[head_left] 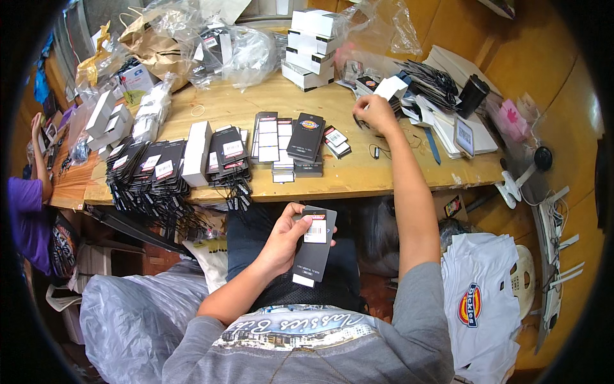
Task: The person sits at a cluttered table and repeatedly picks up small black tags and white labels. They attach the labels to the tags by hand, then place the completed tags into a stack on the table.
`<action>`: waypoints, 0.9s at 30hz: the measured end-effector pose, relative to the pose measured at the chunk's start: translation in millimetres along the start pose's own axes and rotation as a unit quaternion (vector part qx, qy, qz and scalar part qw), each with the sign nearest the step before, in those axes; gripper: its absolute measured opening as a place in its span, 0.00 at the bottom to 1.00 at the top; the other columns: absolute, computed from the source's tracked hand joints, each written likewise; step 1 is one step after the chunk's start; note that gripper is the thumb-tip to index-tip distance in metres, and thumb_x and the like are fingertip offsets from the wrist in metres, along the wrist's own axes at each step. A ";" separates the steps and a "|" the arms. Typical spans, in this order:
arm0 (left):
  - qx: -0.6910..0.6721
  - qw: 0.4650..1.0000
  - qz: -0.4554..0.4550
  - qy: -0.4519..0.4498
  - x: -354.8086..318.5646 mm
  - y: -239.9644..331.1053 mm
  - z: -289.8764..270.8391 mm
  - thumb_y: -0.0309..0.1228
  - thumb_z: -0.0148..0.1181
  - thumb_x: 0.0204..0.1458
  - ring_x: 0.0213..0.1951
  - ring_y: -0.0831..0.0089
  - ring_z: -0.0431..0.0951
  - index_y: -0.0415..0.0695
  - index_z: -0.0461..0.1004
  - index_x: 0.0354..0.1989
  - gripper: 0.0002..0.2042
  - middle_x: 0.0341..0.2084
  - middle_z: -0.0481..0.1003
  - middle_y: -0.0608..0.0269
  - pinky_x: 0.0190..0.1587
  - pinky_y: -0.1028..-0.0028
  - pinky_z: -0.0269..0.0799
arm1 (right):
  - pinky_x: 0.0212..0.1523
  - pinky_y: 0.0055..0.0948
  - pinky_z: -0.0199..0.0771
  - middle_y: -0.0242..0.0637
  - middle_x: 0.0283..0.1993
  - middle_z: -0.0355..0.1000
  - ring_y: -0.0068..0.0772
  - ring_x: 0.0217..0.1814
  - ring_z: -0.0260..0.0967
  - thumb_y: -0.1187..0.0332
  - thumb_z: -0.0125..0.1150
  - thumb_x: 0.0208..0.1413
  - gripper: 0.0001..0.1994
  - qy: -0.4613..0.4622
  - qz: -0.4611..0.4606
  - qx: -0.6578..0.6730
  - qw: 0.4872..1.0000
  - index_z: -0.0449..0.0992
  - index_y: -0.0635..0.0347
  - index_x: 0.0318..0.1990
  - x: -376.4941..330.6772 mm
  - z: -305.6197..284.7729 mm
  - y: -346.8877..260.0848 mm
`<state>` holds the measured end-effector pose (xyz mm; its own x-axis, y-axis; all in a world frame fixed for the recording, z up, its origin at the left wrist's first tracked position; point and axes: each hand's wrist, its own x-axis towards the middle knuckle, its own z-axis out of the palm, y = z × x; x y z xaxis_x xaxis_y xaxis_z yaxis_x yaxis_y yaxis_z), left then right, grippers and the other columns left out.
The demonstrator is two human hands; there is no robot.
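My left hand (pixel 286 238), close in front of my body, grips several black hang tags (pixel 314 259) fanned slightly, thumb on top. The top tag carries a white barcode sticker with a red strip, and a white edge shows below. Over the table's right part, my right hand (pixel 376 114) is closed in a pinch on what looks like black tag string (pixel 362 123); its end is partly hidden by the fingers. Between the hands on the table lie a stack of black tags (pixel 307 137), white label cards (pixel 268 142) and small barcode tags (pixel 337 141).
Bundles of strung black tags (pixel 153 168) fill the table's left front beside a white box (pixel 196 153). White boxes (pixel 311 48), clear plastic bags and a brown paper bag (pixel 150 48) stand behind. A black cup (pixel 472 96) and phone (pixel 464 136) are right. Another person (pixel 32 205) sits left.
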<state>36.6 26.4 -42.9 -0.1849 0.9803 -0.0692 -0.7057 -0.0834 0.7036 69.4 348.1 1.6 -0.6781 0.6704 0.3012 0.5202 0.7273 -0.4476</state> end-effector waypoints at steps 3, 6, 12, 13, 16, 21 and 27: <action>-0.005 1.000 -0.006 0.004 1.3 -3.1 -1.1 0.29 0.39 0.53 0.31 0.58 0.73 0.46 0.50 0.38 0.07 0.33 0.68 0.44 0.32 0.69 0.72 | 0.30 0.23 0.66 0.37 0.23 0.71 0.27 0.25 0.68 0.70 0.53 0.39 0.05 0.054 -0.054 0.158 0.985 0.71 0.62 0.24 7.2 -16.6 7.2; -0.005 1.000 -0.015 -0.004 2.4 -4.9 -2.0 0.29 0.39 0.53 0.31 0.58 0.73 0.47 0.50 0.38 0.07 0.33 0.68 0.45 0.32 0.68 0.72 | 0.28 0.20 0.65 0.33 0.22 0.70 0.21 0.24 0.66 0.74 0.51 0.44 0.02 0.007 -0.011 0.355 0.935 0.67 0.62 0.26 0.9 -40.0 -14.3; -0.024 1.000 0.009 0.009 1.6 -7.0 6.8 0.30 0.41 0.52 0.32 0.60 0.73 0.45 0.52 0.36 0.07 0.33 0.67 0.49 0.31 0.63 0.74 | 0.27 0.19 0.65 0.34 0.23 0.69 0.23 0.24 0.67 0.72 0.53 0.46 0.05 -0.072 0.029 0.433 0.898 0.67 0.62 0.30 -3.8 -65.5 -14.0; -0.020 1.000 0.015 0.015 1.1 -6.5 7.1 0.31 0.41 0.52 0.32 0.60 0.73 0.45 0.52 0.36 0.07 0.33 0.67 0.50 0.31 0.63 0.74 | 0.28 0.19 0.65 0.34 0.23 0.69 0.23 0.24 0.67 0.72 0.52 0.46 0.04 -0.076 0.037 0.416 0.905 0.67 0.62 0.30 -3.8 -68.2 -15.5; 0.000 1.000 0.024 -0.003 -0.2 -5.4 5.1 0.32 0.42 0.51 0.32 0.61 0.73 0.44 0.54 0.38 0.09 0.33 0.68 0.51 0.32 0.65 0.73 | 0.26 0.19 0.65 0.32 0.24 0.68 0.22 0.22 0.66 0.73 0.49 0.48 0.04 -0.075 0.008 0.470 0.880 0.68 0.61 0.32 -9.4 -74.6 -20.7; 0.059 0.996 0.048 -0.043 -0.1 14.4 8.4 0.34 0.44 0.50 0.33 0.63 0.73 0.40 0.59 0.37 0.11 0.31 0.70 0.52 0.34 0.68 0.72 | 0.20 0.12 0.60 0.30 0.23 0.65 0.15 0.17 0.59 0.74 0.47 0.49 0.05 -0.086 -0.015 0.493 0.866 0.68 0.62 0.33 -24.2 -94.4 -33.0; 0.130 0.983 0.130 -0.032 -1.0 28.4 7.6 0.35 0.46 0.49 0.34 0.68 0.73 0.36 0.63 0.36 0.13 0.30 0.71 0.50 0.38 0.73 0.68 | 0.14 0.08 0.48 0.31 0.23 0.64 0.10 0.14 0.48 0.76 0.48 0.47 0.05 -0.089 -0.098 0.470 0.872 0.68 0.64 0.32 -48.6 -116.1 -65.7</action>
<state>21.9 24.5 -17.4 -0.2869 0.9419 0.1748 -0.4410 -0.2919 0.8487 128.5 284.8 114.1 -0.8191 0.4532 0.3517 -0.2144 0.3268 -0.9204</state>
